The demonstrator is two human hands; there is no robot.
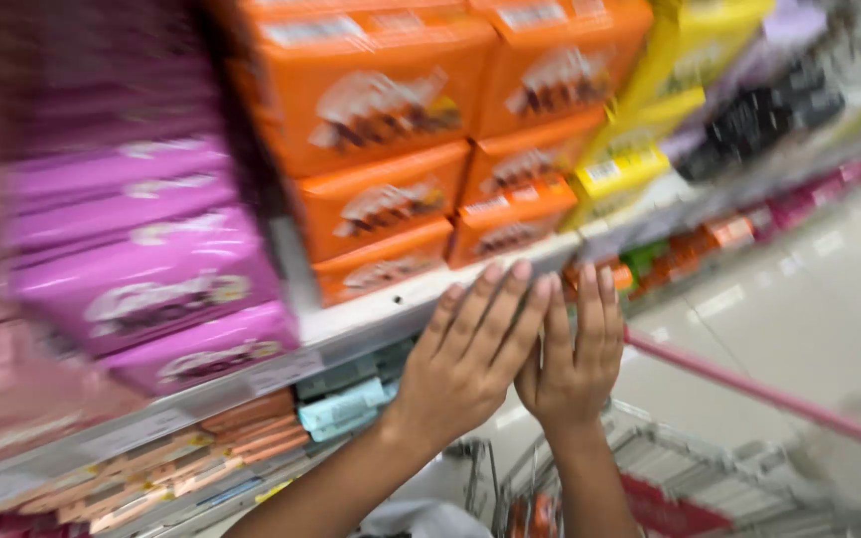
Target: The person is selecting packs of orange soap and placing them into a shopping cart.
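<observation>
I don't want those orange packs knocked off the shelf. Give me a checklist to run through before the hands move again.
1. Hands free: ok. The left hand and right hand are open, flat and hold nothing.
2. Hands apart from the stock: ok. The fingers reach the shelf edge, just below the orange packs.
3. Orange packs stacked squarely: cannot tell, the picture is blurred.
4. Purple packs on the left seated on the shelf: ok, none hangs over.
5. Trolley under the hands: ok, its wire basket stands right below.
6. Aisle floor free: ok in the part shown.
</observation>
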